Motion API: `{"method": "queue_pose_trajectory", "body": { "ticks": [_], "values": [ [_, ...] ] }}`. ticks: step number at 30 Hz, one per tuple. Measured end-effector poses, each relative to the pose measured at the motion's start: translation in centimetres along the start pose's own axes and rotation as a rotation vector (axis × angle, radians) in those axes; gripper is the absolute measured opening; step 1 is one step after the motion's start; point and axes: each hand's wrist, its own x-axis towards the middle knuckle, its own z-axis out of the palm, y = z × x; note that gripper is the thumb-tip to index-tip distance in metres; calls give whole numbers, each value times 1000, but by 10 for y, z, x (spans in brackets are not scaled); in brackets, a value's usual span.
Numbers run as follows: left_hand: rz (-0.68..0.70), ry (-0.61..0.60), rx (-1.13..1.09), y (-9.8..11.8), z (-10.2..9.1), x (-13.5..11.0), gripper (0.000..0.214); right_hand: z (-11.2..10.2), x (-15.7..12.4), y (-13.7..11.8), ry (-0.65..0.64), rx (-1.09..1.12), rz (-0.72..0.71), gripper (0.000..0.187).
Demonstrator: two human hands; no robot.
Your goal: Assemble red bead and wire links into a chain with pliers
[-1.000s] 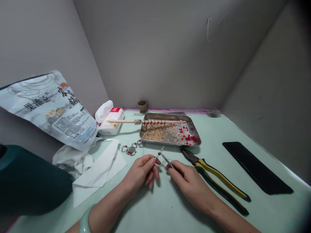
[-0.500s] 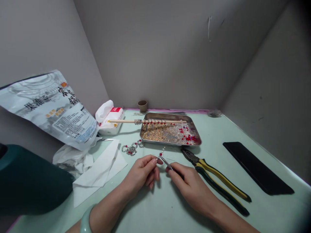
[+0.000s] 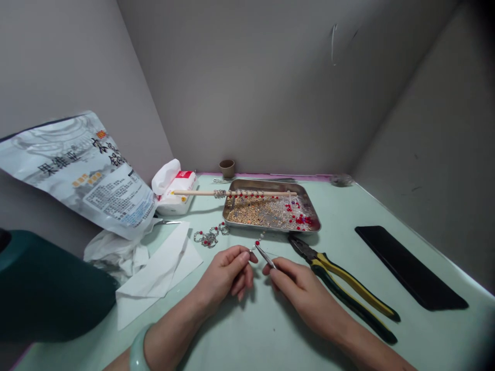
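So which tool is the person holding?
The thin silver tweezers in the right hand. The yellow-handled pliers just lie untouched on the table.

A pale mint-green tabletop (image 3: 348,216) is seen beneath a silver metal tray (image 3: 314,216) filled with gold and red beads (image 3: 266,212). Yellow and dark green handles are shown on the steel pliers (image 3: 348,286). A flat black rectangular slab (image 3: 410,267) is laid at the right. A white foil bag printed with black characters and a blue patch (image 3: 83,172) is seen at the left, beside a white and red tissue pack (image 3: 176,191). A jade-green bangle (image 3: 135,355) is worn on the left wrist.
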Motion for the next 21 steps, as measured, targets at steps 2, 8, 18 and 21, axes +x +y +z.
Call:
{"method": "queue_pose_trajectory", "body": {
  "ticks": [2, 8, 18, 21],
  "values": [
    [12, 29, -1, 1, -1, 0, 25, 1, -1, -2, 9, -57, -33, 25],
    [15, 57, 38, 2, 1, 0, 25, 2, -1, -5, -8, -132, -73, 24],
    [-19, 58, 57, 2, 5, -1, 29, 4, -1, -2, 3, -190, -88, 26],
    [-31, 53, 39, 1, 4, -1, 32, 4, 0, -1, -8, -160, -74, 27]
  ]
}}
